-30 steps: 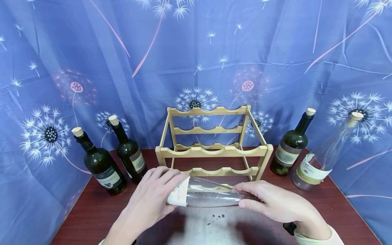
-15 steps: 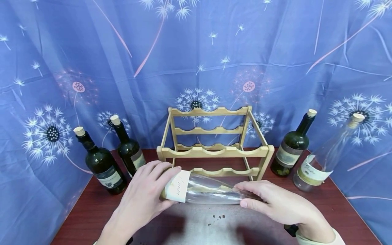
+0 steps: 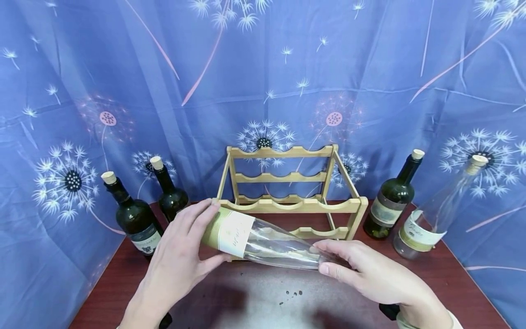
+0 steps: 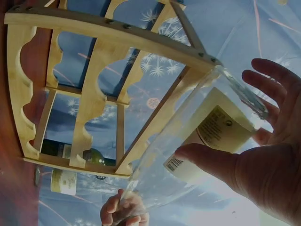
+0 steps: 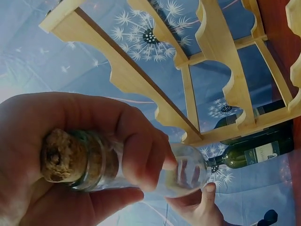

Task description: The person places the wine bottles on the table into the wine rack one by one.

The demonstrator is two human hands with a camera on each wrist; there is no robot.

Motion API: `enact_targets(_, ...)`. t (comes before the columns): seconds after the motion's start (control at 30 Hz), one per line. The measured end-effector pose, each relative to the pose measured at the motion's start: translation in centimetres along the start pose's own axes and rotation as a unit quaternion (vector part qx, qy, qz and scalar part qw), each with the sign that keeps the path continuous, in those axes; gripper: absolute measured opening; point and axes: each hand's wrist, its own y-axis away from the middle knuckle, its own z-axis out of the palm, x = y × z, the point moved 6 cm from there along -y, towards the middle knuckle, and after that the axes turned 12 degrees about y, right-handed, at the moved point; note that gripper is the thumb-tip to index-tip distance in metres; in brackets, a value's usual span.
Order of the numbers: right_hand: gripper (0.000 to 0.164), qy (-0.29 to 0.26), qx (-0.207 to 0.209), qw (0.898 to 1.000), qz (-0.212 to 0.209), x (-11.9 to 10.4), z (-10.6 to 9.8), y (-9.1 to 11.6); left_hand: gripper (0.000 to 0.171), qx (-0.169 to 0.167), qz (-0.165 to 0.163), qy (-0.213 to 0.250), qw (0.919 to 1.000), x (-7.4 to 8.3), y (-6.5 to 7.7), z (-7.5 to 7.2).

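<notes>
- Nearest the camera, a person's right hand (image 3: 361, 267) grips a clear bottle (image 3: 279, 246) by the neck, thumb below and fingers curled over the glass; the right wrist view shows the cork (image 5: 63, 155) tucked in toward the palm.
- Opposite, the left hand (image 3: 178, 249) holds the base end, its thumb (image 4: 209, 165) against the pale label (image 3: 236, 233) and its fingers lying loosely around the far side.
- Between the two hands, the bottle hangs aslant above the table (image 3: 102, 292), its bare glass shoulder spanning the gap; whether it touches the rack cannot be told.
- The glass looks empty, so likely fairly light, but rigid, smooth and breakable; the papered base and slim neck seem the surest holds, the bare shoulder the slipperiest.
- Just beyond stands the wooden rack (image 3: 287, 206), its rails scalloped.
- Flanking it, corked bottles: two dark ones (image 3: 137, 219) at left, a green one (image 3: 390, 201) and another clear one (image 3: 419, 233) at right.
- Behind all hangs a blue dandelion-print curtain (image 3: 267, 45).
</notes>
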Motion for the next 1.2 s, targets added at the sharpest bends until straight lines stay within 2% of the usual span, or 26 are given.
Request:
enact_targets(0.27,0.027,-0.004,0.016,1.000,0.010,-0.3,-0.2,-0.2,0.112,0.003,-0.031,-0.004,0.9995,-0.9,0.2,-0.7)
enact_targets(0.4,0.027,-0.017,0.013,1.000,0.023,-0.4,-0.3,-0.2,0.116,-0.008,-0.061,-0.015,0.9980,-1.5,0.5,-0.7)
enact_targets(0.7,0.032,-0.103,-0.004,0.993,0.062,-0.3,-0.3,-0.2,0.133,-0.028,-0.130,-0.040,0.9903,-3.0,1.1,-0.5)
enact_targets(0.9,0.036,-0.098,0.002,0.991,0.095,-0.2,-0.4,-0.3,0.138,-0.058,-0.168,-0.044,0.9831,-3.8,1.6,0.1)
enact_targets(1.03,0.034,-0.099,0.003,0.989,0.109,-0.3,-0.6,-0.5,0.136,-0.070,-0.175,-0.047,0.9810,-4.1,1.9,0.4)
enact_targets(1.2,0.028,-0.117,0.005,0.987,0.108,-0.5,-0.8,-0.9,0.133,-0.076,-0.162,-0.051,0.9826,-4.2,2.2,0.8)
